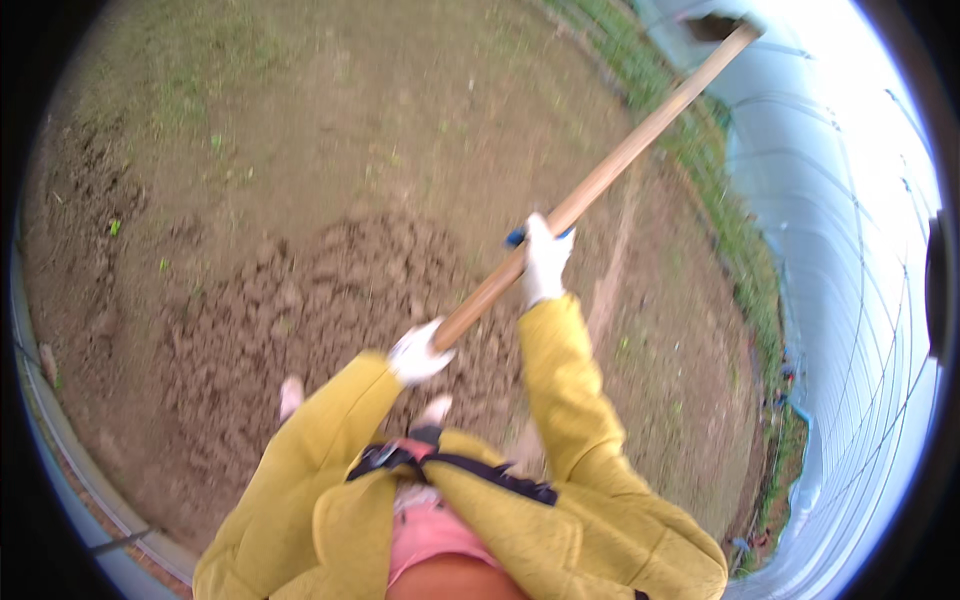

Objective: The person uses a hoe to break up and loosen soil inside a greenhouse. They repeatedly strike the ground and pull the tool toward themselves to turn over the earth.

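Observation:
A long wooden tool handle (622,161) runs slantwise from the lower middle to the upper right. My left hand (420,352), in a white glove, grips its near end. Further up the shaft my right hand (545,255), gloved in white with some blue, is closed around the wood. At the far end is a dark, blurred tool head (711,28), raised against the plastic sheeting; its exact kind cannot be told. Broken, clumpy soil (300,322) lies below my hands and around my feet.
Smoother bare soil (420,135) with sparse green sprouts stretches ahead. A grass strip (720,187) borders the right side, beside the translucent plastic wall (825,195) of a greenhouse tunnel. A pale edging (97,465) curves along the lower left. Small blurred objects lie by the right wall.

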`<action>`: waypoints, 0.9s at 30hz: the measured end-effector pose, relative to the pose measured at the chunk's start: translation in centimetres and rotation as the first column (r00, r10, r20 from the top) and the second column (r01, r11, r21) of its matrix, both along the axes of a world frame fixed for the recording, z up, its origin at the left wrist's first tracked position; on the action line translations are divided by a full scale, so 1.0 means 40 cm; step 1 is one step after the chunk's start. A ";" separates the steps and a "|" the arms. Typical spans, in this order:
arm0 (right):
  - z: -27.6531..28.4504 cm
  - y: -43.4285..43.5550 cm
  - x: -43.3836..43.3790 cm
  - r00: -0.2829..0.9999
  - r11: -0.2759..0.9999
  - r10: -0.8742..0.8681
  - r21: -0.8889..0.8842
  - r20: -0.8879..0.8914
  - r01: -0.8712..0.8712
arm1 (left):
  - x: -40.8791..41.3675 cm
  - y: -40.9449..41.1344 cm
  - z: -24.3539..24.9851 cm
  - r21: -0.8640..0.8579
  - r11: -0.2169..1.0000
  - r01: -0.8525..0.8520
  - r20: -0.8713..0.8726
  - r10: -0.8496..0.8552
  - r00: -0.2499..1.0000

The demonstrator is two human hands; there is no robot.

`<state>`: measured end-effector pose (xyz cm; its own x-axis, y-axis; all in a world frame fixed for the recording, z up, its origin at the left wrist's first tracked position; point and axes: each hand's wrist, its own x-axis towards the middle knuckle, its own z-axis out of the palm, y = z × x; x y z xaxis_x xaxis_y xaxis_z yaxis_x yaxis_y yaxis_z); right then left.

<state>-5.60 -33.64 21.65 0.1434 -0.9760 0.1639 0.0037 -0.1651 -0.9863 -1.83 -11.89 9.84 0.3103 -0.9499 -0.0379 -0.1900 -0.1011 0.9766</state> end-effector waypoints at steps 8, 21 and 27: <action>-0.049 -0.370 -0.230 0.976 0.990 -0.098 0.078 -0.194 0.115 | -0.265 -0.412 -0.031 0.093 0.993 0.072 -0.118 -0.061 0.991; -0.705 -0.035 -0.555 0.911 0.489 0.387 0.869 -0.142 -0.072 | -0.492 -0.060 -0.083 0.224 0.974 0.046 -0.707 0.130 0.695; -0.787 -0.240 -0.500 0.951 0.406 0.255 0.873 0.175 -0.269 | -0.451 -0.133 -0.063 0.241 0.921 0.305 -0.965 0.260 -0.024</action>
